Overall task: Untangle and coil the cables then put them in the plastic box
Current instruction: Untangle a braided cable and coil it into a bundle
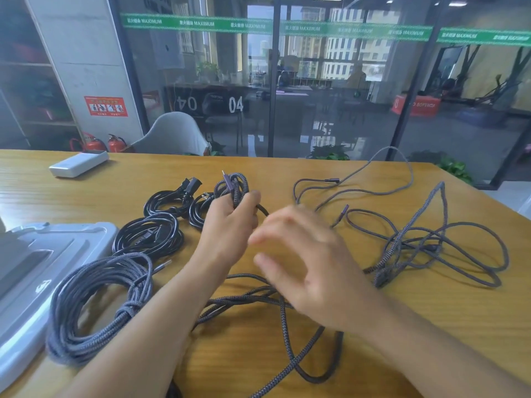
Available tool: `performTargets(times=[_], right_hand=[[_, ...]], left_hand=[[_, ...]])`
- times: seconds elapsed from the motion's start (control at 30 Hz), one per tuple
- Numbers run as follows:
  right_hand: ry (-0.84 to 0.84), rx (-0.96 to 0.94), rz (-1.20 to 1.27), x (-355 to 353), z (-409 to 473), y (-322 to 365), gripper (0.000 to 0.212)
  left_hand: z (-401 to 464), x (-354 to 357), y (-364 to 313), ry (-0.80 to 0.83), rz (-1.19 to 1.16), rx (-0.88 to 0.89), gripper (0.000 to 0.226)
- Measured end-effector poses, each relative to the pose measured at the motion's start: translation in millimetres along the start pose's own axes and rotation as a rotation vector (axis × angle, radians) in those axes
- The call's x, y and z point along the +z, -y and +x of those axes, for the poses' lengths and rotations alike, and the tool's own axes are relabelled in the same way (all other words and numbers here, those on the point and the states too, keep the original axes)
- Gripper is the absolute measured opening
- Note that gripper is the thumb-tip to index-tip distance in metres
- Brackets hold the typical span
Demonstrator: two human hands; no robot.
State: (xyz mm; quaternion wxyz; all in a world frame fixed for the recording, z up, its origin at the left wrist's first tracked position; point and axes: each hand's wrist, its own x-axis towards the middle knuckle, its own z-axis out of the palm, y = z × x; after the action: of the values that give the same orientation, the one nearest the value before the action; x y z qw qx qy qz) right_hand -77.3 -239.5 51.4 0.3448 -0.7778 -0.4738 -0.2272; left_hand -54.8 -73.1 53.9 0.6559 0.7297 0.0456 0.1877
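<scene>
Wood table (pixel 316 173) w/ grey chair (pixel 172 133) behind, glass wall (pixel 330 81), red extinguishers (pixel 115 142) left.

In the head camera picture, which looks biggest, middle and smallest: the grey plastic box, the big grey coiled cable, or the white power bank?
1. Plastic box, though partly cut off at the edge.
2. Grey coiled cable, nearly as big; both sit near the camera, so that order is unsure.
3. White power bank, plainly smallest, but also farthest away.
</scene>
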Motion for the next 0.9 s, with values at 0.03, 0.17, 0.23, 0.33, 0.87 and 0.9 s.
performTargets(times=[0.03,0.17,0.23,0.33,0.87,0.9], right_hand=[[0.121,-0.043,0.044,3,-2,-2,0.024],[0.523,0.045,0.116,5,-5,-16,0.055],[0.597,0.069,0.08,4,-6,-23,0.06],[0.65,0.154,0.068,2,-7,-36,0.059],[0.395,0.339,-0.298,-10,-8,-114,0.037],[0.338,0.32,-0.304,-10,-9,-116,0.035]], left_hand=[[0,-2,-1,-0.013,-0.017,-0.009,0.047],[2,-7,2,0.019,-0.02,0.015,0.034],[2,-9,2,0.034,-0.054,0.012,0.026],[5,-15,0,0.003,-0.15,-0.003,0.016],[-3,-13,-10,0.075,-0.209,-0.018,0.032],[-4,-13,-11,0.083,-0.216,-0.013,0.032]])
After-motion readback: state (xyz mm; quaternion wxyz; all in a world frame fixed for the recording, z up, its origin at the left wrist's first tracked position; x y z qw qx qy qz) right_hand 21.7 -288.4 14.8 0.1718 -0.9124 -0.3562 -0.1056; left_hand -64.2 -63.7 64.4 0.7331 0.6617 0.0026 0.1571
